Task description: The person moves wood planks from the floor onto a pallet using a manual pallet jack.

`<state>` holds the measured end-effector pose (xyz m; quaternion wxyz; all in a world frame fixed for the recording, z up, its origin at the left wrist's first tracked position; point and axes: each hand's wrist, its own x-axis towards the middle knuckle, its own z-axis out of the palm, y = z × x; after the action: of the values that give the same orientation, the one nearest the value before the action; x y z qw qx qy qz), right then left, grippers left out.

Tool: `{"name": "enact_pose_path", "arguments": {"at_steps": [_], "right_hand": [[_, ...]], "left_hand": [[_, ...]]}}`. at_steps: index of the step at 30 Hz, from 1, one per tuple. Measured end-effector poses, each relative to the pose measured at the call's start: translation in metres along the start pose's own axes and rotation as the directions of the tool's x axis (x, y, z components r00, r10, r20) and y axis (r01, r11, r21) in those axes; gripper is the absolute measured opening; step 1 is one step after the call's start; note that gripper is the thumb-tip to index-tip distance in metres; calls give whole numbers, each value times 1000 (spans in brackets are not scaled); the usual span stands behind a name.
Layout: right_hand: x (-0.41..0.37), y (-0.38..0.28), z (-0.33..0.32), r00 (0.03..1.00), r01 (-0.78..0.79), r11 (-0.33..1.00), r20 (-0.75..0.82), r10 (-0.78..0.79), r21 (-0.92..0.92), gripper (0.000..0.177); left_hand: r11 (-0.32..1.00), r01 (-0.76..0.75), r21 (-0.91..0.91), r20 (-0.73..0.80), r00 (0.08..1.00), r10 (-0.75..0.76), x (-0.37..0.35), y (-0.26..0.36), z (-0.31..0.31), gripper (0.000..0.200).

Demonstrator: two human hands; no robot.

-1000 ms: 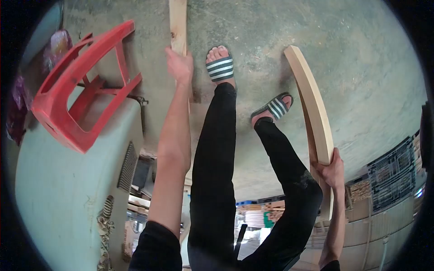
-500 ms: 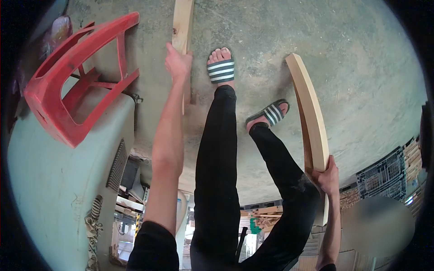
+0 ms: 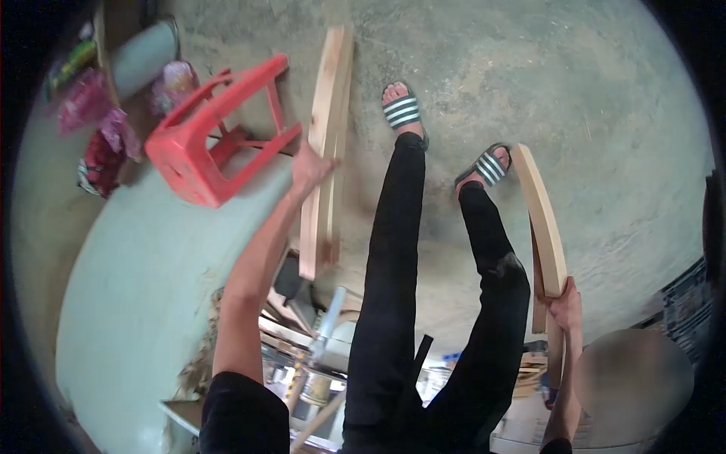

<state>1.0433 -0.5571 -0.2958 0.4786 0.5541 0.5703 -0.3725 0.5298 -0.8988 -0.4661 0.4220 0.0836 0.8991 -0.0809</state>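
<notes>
My left hand [image 3: 308, 168] is closed around a pair of pale wooden beams [image 3: 327, 91], its thumb lying across them. They are held side by side above the concrete floor. On the other side, my right hand [image 3: 566, 306] grips lengths of squared timber [image 3: 543, 219] near their lower end in the view. One darker side shows under the top piece, and its exact number of pieces is partly hidden. My striped sandals [image 3: 401, 111] stand on the floor between the two loads.
A red plastic stool [image 3: 181, 155] lies tipped beside a pale green rounded surface [image 3: 128, 280] at left. Pink plastic bags [image 3: 83, 102] and a light cylinder [image 3: 144, 57] are beyond it. Cluttered workshop items [image 3: 318, 378] appear at the bottom. A round patch at lower right is blurred.
The beams in my left hand have come lower in the view, showing both ends. The timber in my right hand has shifted slightly right and down. The camera view has turned, revealing bags at left.
</notes>
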Motion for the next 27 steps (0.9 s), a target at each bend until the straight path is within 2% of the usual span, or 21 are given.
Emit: {"name": "enact_pose_path", "arguments": {"at_steps": [2, 4, 6, 7, 9, 11, 12, 13, 15, 16, 17, 18, 19, 20, 21, 22, 23, 24, 25, 26, 27], "right_hand": [[-22, 47, 7, 999, -10, 995, 35, 6, 96, 58], [-38, 99, 15, 992, -92, 990, 91, 82, 109, 51], [-62, 143, 23, 982, -146, 984, 132, 132, 100, 47], [-74, 164, 26, 979, -160, 983, 140, 147, 88, 46], [-94, 199, 17, 973, -203, 972, 138, 186, 123, 46], [-130, 224, 6, 959, -237, 956, 197, 202, 171, 47], [-144, 237, -1, 934, -300, 931, 261, 242, 210, 56], [-156, 253, -1, 928, -307, 931, 280, 247, 198, 57], [-182, 288, 2, 924, -329, 925, 265, 274, 191, 59], [-195, 299, -9, 911, -347, 921, 294, 288, 176, 68], [-210, 318, -15, 920, -332, 870, 330, 212, 365, 74], [-239, 289, -84, 885, -436, 832, 331, 327, 345, 69], [-247, 307, -101, 948, -75, 975, 319, 5, 209, 60], [-264, 336, -89, 896, 281, 959, 348, -276, 38, 51], [-268, 358, -108, 764, 579, 804, 436, -475, -138, 43], [-277, 351, -139, 905, 32, 998, 423, -50, 48, 42], [-286, 344, -171, 863, -484, 816, 326, 386, 316, 42], [-292, 365, -204, 917, -336, 863, 342, 208, 377, 37], [-300, 388, -245, 938, -175, 892, 346, 22, 418, 36], [-284, 412, -235, 961, -77, 925, 276, -31, 373, 30], [-300, 428, -285, 849, 521, 848, 40, -527, 99, 24]], "left_hand": [[986, 73, 151, 285, 952, -114, -46, -3, -27, 75], [935, 68, 348, 270, 948, -169, -100, -23, -31, 72], [873, 47, 486, 320, 919, -228, -180, -7, -54, 68], [855, -74, 514, 317, 942, -109, -226, -9, -63, 66], [750, -207, 628, 382, 922, -65, -259, 5, -61, 65], [564, -199, 801, 442, 833, -334, -323, 5, -75, 65], [524, -204, 827, 438, 817, -374, -367, 20, -89, 65], [492, -198, 848, 420, 817, -395, -392, 49, -94, 64], [447, -228, 865, 418, 821, -388, -425, 98, -119, 63], [430, -262, 864, 431, 826, -362, -439, 113, -130, 62], [414, -307, 857, 455, 828, -328, -453, 127, -134, 62], [406, -412, 816, 539, 797, -273, -460, 141, -148, 60], [433, -423, 796, 530, 833, -161, -463, 155, -154, 60], [399, -462, 792, 562, 807, -181, -464, 180, -160, 59], [381, -541, 750, 601, 797, -53, -468, 216, -177, 50], [345, -578, 740, 634, 770, -72, -473, 268, -190, 40], [327, -493, 807, 579, 770, -268, -473, 319, -194, 34], [199, -662, 722, 659, 747, 95, -469, 337, -196, 30], [242, -586, 773, 604, 797, -3, -497, 442, -225, 25], [391, -435, 811, 493, 868, -58, -491, 494, -231, 30], [523, -264, 810, 372, 921, -112, -482, 536, -235, 35]]}}
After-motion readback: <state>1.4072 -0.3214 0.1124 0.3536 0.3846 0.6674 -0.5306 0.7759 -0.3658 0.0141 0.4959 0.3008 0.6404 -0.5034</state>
